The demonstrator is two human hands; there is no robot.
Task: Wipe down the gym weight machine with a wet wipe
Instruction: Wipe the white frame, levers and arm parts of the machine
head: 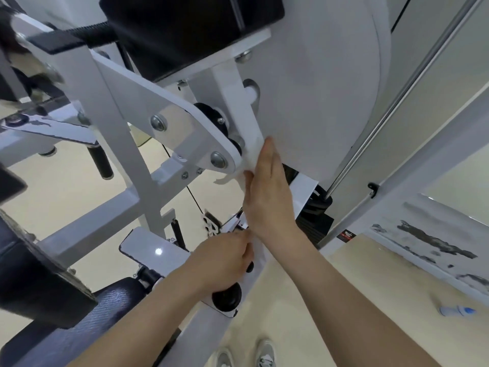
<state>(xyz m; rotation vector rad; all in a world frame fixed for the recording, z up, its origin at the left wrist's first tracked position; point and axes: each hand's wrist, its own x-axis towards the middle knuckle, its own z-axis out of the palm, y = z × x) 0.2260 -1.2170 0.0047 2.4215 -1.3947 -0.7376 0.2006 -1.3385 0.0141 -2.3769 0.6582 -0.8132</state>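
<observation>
The white gym weight machine (116,107) fills the view, with white steel beams, a bolted pivot plate (190,133) and a large white shroud (317,88). My right hand (267,192) presses a white wet wipe (251,157) flat against the upright white bar just below the pivot plate, fingers straight and pointing up. My left hand (225,258) is lower down, fingers closed on the edge of the same white bar, just above a black round knob (227,296). Most of the wipe is hidden under my right palm.
Black pads sit at the top (185,27) and lower left (34,274). A black cable (194,200) runs down behind the frame. The black weight stack (315,223) and chrome guide rod (391,109) stand at the right. A small white-and-blue bottle (456,311) lies on the beige floor. My shoes (246,356) show below.
</observation>
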